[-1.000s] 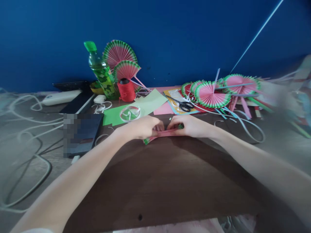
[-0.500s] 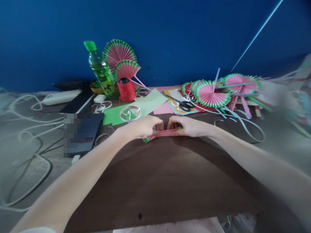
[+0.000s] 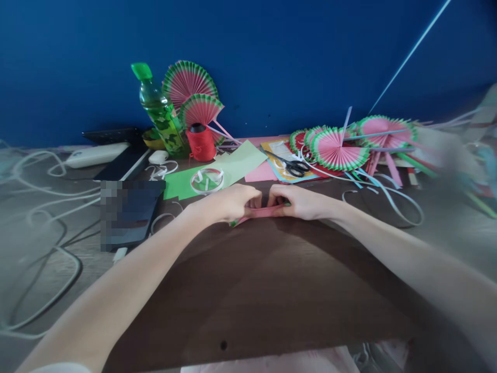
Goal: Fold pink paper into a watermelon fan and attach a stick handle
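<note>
A narrow folded strip of pink paper with green ends stretches between my two hands, just above the dark tabletop. My left hand pinches its left part, and a green tip sticks out below the fingers. On the right part, my right hand is closed, with a bit of green showing at the thumb. The fingers hide much of the paper. Behind the hands lie black-handled scissors on coloured sheets, and a roll of white tape on green paper.
A red thread spool, a green-capped bottle and pleated pink-green fans stand by the blue wall. More round paper fans and strips lie right. A phone, power bank and white cables are left.
The hands keep their grip on the paper strip with hardly any movement. The view has shifted very slightly.
</note>
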`<state>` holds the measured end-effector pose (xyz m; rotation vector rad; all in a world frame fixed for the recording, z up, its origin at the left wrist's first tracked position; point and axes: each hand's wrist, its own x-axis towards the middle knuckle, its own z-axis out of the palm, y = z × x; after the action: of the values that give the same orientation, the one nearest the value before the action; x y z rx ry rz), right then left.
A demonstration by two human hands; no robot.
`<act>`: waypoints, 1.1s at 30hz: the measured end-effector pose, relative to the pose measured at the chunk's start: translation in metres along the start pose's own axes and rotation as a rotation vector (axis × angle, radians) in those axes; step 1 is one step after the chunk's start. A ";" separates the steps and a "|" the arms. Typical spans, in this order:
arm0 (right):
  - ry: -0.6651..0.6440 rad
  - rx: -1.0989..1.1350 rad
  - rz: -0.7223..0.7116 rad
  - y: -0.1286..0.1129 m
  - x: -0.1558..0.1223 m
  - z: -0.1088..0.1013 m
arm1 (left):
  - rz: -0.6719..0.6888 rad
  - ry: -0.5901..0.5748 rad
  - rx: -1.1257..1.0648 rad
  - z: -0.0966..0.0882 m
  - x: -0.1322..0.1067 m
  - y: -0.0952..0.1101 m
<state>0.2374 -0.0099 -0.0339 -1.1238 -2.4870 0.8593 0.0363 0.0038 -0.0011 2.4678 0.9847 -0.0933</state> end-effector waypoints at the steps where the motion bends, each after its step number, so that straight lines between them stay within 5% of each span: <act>1: 0.006 -0.006 0.000 -0.001 0.000 0.000 | -0.007 0.004 -0.003 0.000 0.000 0.000; 18: -0.138 -0.075 0.132 -0.015 -0.003 -0.019 | -0.037 -0.105 -0.192 -0.007 0.001 -0.009; 33: -0.084 0.011 0.214 -0.018 -0.008 -0.029 | -0.128 -0.065 -0.024 -0.017 -0.011 -0.004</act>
<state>0.2452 -0.0135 0.0001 -1.3963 -2.4561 0.9945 0.0235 0.0069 0.0147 2.3627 1.1086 -0.2010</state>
